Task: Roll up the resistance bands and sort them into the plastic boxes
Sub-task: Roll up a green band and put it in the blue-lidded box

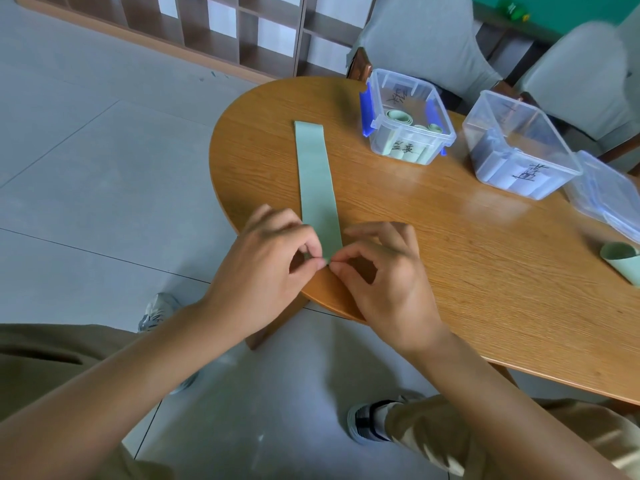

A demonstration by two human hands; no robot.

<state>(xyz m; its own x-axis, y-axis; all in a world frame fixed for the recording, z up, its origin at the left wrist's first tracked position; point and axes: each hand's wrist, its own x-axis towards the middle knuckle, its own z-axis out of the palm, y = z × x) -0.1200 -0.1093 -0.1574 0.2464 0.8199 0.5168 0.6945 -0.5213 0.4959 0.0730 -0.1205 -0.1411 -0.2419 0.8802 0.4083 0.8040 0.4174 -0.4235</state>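
I see a pale green resistance band (pixel 315 174) lying flat and straight on the wooden bench (pixel 450 254), its near end at the bench's front edge. My left hand (pixel 266 261) and right hand (pixel 384 271) meet there, the fingers of each curled and pinching that near end. Two clear plastic boxes stand farther back: the blue-latched box (pixel 408 116) holds rolled green bands, the second box (pixel 516 143) beside it holds darker ones. Another rolled green band (pixel 620 261) lies at the right edge.
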